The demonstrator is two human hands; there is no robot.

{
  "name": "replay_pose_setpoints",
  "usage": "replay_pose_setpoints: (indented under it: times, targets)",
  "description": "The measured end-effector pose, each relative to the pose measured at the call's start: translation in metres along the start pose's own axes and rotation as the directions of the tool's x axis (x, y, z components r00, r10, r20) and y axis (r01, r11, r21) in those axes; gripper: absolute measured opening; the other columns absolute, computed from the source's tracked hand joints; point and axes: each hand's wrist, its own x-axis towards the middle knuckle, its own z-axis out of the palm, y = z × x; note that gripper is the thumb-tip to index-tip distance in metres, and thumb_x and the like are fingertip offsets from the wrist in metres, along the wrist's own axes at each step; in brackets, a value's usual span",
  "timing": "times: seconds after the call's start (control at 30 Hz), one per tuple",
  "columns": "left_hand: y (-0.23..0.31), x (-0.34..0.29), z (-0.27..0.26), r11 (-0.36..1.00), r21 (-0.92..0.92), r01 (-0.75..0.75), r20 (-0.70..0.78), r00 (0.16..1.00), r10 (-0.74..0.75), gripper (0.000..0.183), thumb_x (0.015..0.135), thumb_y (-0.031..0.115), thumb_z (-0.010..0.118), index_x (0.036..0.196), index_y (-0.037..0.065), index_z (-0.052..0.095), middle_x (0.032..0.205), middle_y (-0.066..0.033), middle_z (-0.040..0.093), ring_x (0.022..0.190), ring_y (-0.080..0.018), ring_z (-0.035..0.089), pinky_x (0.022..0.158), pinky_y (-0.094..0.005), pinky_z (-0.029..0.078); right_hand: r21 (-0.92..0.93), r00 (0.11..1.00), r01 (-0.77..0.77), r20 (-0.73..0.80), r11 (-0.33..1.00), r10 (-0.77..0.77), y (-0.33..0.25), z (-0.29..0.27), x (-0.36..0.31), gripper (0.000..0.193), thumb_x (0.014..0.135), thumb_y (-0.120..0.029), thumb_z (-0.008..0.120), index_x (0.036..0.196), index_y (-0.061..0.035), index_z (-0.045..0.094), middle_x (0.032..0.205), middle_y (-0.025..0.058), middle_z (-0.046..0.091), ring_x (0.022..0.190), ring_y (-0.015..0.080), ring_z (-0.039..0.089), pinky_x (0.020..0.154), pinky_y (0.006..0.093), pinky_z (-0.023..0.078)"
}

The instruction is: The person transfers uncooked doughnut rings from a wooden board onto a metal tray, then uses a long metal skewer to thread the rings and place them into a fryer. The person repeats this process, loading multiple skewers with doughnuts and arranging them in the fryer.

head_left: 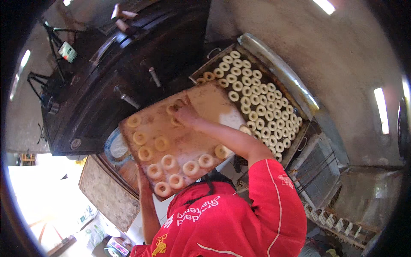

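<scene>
handle each dough ring (174, 122) lightly with your right hand (185, 113), whose grip i cannot tell, to avoid squashing it.

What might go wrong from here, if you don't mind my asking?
Dough rings along the near edge of the board might slide off if it tilts. The right grip, over rings farther back, could dent one. Closely packed rings on the tray might stick together.

Head-worn fisheye view — wide, looking steeply down.
The red shirt (261, 218) sits nearest, at the lower edge; the board (188, 141) lies mid-view, within arm's reach — the farther wall (364, 55) curves along the right edge.
</scene>
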Motion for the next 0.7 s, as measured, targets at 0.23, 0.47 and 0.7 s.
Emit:
replay_pose_setpoints:
  times: [0.23, 0.47, 0.7]
  targets:
    - [0.035, -0.018, -0.054, 0.996, 0.068, -0.055, -0.067, 0.996, 0.060, 0.075, 0.110, 0.064, 0.034, 0.153, 0.005, 0.048, 0.143, -0.0130, 0.062, 0.128, -0.0278, 0.063, 0.107, -0.0450, 0.054, 0.076, 0.990, -0.136, 0.044, 0.988, 0.133, 0.195, 0.008, -0.115, 0.041, 0.089, -0.024, 0.064, 0.128, -0.0109, 0.066, 0.121, 0.0197, 0.068, 0.125, 0.0409, 0.058, 0.106, 0.0541, 0.046]
    - [0.047, -0.019, -0.025, 0.999, 0.048, -0.008, -0.076, 0.997, 0.012, 0.077, 0.108, 0.067, 0.035, 0.148, 0.003, 0.053, 0.137, -0.0130, 0.066, 0.120, -0.0254, 0.067, 0.102, -0.0418, 0.057, 0.193, 0.975, -0.121, -0.159, 0.974, 0.153, 0.117, 0.007, -0.091, 0.050, 0.085, -0.019, 0.073, 0.133, -0.0044, 0.064, 0.130, 0.0215, 0.065, 0.126, 0.0419, 0.057, 0.110, 0.0516, 0.044]
    - [-0.005, 0.011, -0.013, 0.998, -0.030, 0.063, -0.097, 0.993, -0.065, 0.075, 0.108, 0.068, 0.037, 0.137, 0.002, 0.060, 0.119, -0.0109, 0.073, 0.102, -0.0227, 0.073, 0.092, -0.0385, 0.061, 0.635, 0.989, 0.143, -0.054, 0.760, -0.140, -0.124, -0.014, 0.051, 0.055, 0.089, -0.023, 0.072, 0.139, -0.0056, 0.059, 0.132, 0.0206, 0.066, 0.128, 0.0420, 0.058, 0.112, 0.0529, 0.043]
